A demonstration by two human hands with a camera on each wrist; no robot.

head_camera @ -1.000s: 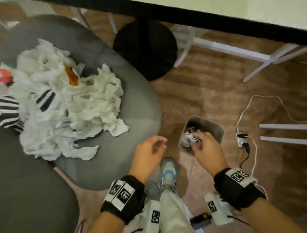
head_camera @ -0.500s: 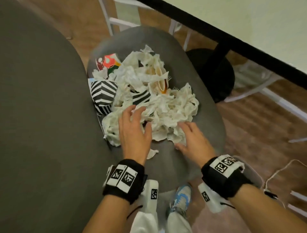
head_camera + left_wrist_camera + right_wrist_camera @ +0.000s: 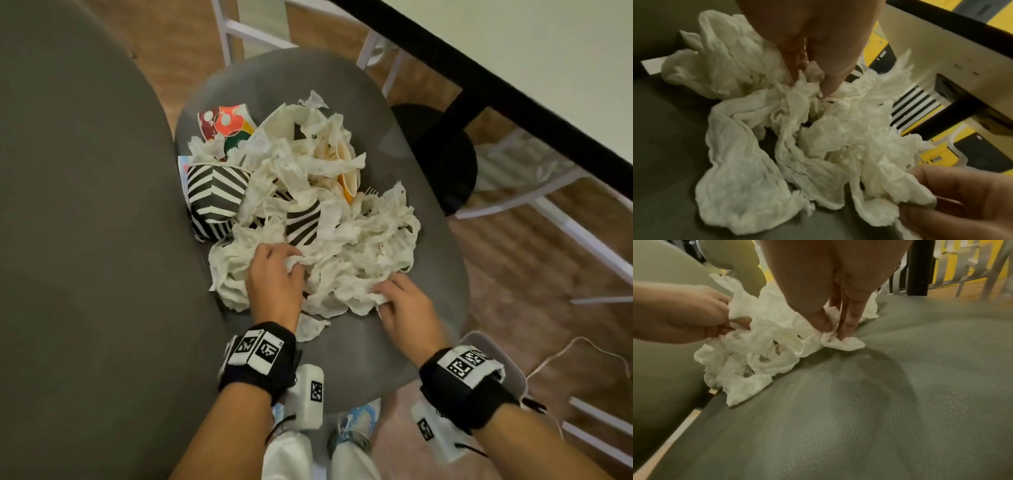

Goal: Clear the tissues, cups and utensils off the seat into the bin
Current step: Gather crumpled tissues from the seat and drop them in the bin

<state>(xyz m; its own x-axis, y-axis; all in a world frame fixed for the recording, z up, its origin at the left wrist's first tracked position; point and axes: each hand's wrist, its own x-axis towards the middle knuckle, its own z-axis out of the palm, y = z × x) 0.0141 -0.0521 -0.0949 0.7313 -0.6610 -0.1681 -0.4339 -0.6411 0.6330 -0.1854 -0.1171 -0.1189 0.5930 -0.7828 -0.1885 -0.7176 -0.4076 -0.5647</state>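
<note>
**Both hands gathering tissue off the seat**

Grey padded seat (image 3: 394,359) carries a heap of crumpled tissues (image 3: 342,246), striped paper cups (image 3: 215,192) half buried in it. Left hand (image 3: 274,277) curls into the near edge, fingers bunching tissue; right hand (image 3: 407,315) pinches a corner against the cushion, likely to scoop one load. Bin (image 3: 507,363) sits just beside the right wrist.

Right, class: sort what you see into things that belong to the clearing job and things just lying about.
Job:
tissues
striped cups
colourful cup
plastic fork
seat
bin
left hand
right hand

Lying about:
white cable
table
white chair frames
</note>
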